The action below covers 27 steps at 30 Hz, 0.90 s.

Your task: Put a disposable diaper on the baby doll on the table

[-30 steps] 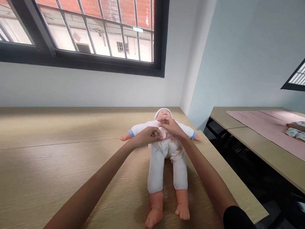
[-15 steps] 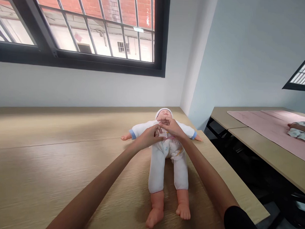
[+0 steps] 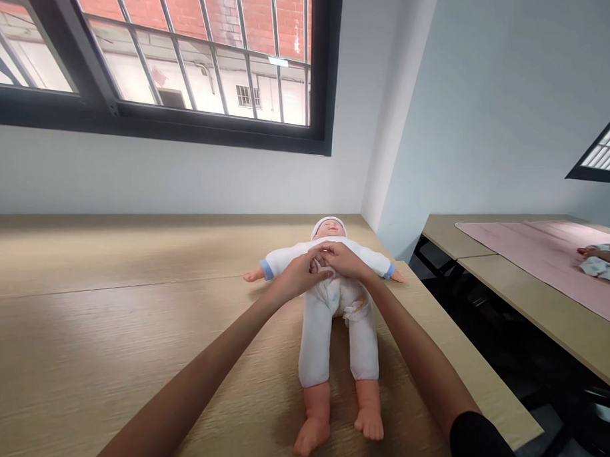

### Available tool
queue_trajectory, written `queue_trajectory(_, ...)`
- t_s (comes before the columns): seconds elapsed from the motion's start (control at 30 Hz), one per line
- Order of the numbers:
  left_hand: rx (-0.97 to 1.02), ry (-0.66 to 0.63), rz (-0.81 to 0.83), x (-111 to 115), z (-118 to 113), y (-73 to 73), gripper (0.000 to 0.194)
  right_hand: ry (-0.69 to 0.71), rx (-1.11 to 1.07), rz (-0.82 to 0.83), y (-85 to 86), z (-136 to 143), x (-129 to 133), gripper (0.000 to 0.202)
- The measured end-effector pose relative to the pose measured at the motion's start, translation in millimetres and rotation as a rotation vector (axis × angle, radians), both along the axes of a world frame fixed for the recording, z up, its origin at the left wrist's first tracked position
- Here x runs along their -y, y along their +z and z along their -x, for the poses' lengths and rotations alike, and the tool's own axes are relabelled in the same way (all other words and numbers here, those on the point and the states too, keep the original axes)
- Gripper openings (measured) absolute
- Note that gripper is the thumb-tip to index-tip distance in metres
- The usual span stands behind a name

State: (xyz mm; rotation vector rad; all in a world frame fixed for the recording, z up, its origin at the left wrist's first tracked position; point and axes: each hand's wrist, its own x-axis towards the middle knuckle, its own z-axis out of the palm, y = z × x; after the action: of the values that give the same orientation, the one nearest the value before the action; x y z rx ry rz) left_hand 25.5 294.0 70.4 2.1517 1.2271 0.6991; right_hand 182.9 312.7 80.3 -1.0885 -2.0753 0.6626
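Observation:
A baby doll (image 3: 315,335) in a white outfit with blue cuffs lies on its back on the wooden table, arms spread and feet toward me. Around its hips is a white printed diaper (image 3: 340,293) with frilled leg edges. My left hand (image 3: 301,272) is closed at the diaper's upper front, its thumb lying across the front. From the other side my right hand (image 3: 344,260) bends over the doll's belly, fingers curled in and meeting the left fingertips. Both hands pinch at the diaper's top edge, which they mostly cover.
The wooden table (image 3: 105,355) ends in an edge to my right. Beyond a dark gap, another table (image 3: 513,282) carries a pink mat (image 3: 534,253) and part of another doll (image 3: 606,266). A barred window (image 3: 201,58) is in the wall ahead.
My right fingers have lowered from an arch over the doll's chest and curled in against my left fingertips. The left hand has barely moved; the view has shifted slightly.

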Motion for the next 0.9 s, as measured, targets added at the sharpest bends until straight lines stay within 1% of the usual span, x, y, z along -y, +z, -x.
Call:
queue_trajectory(0.07,0.001,0.019,-0.074,2.8,-2.2,-1.1,0.031,-0.053,0.023,0.069,8.9,-7.4,4.2,0.030)
queue_trajectory(0.17,0.016,0.042,-0.169,4.1,-4.4,-3.7,0.024,-0.084,0.158,0.148,23.3,-18.3,11.7,0.024)
queue_trajectory(0.27,0.021,0.030,-0.169,2.7,-4.9,-4.5,0.019,-0.091,0.293,0.122,31.1,-22.9,16.4,0.019)
queue_trajectory(0.4,-0.002,0.032,-0.116,1.7,-4.2,-1.9,0.019,-0.104,0.383,0.028,29.2,-22.1,15.5,0.016)
queue_trajectory(0.5,0.003,0.042,-0.092,2.3,-3.6,-1.4,0.020,-0.074,0.427,-0.031,28.1,-22.7,14.8,0.014)
queue_trajectory(0.63,0.047,0.015,-0.109,5.4,-3.7,0.2,0.021,-0.023,0.473,0.073,33.7,-27.3,18.6,0.020)
queue_trajectory(0.8,0.032,-0.055,-0.126,11.0,-3.6,9.1,0.017,0.049,0.432,0.160,38.5,-33.7,21.0,0.014)
queue_trajectory(0.9,0.028,-0.064,-0.117,12.2,-3.2,12.2,0.020,0.094,0.386,0.244,34.2,-35.7,17.2,0.025)
